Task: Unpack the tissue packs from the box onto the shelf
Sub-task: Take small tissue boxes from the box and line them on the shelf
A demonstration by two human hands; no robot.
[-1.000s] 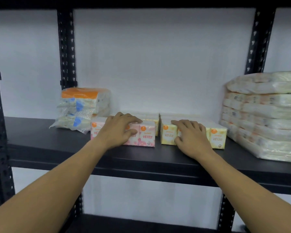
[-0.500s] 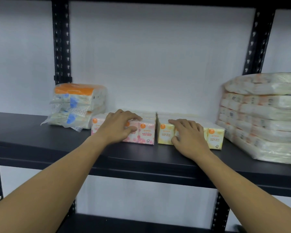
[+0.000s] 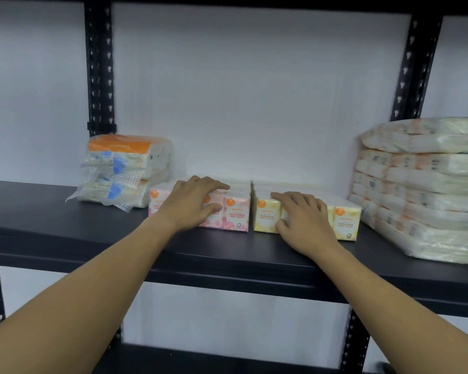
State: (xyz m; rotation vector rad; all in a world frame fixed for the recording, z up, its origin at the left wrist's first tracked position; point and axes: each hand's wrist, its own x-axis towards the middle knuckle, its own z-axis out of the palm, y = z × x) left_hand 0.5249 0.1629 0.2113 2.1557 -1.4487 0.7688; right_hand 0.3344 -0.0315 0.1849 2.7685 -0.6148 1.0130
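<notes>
Comparing with a second ago: both hands on the same two packs; little change beyond a slight shift of view.
Left hand [image 3: 193,205]: rests on the pink pack [image 3: 235,211], fingers spread over its top, thumb against its front face; curled lightly round it, not lifting.
Right hand [image 3: 304,217]: lies on the yellow pack [image 3: 265,215], fingers over the top, thumb low on the front; same light hold.
Change: packs held where they were half a second ago, side by side, almost touching.
Meaning for task: judged as final straightening of two packs already placed; release likely next.
Location of packs: on the black shelf [image 3: 227,255], near its front edge, between the orange-topped bundle [image 3: 125,168] on the left and the tall stack of wrapped tissue [image 3: 422,190] on the right.
Pink pack, look: multi-pack of small upright units, printed "rose scented mini tissue", orange round logo, glossy film.
Yellow pack, look: same format, printed "floral bliss mini tissue"; rightmost unit clear of the hand.
Alignment: front faces roughly in one line, both upright.
Box: not in view.
Remaining count: cannot tell.
</notes>
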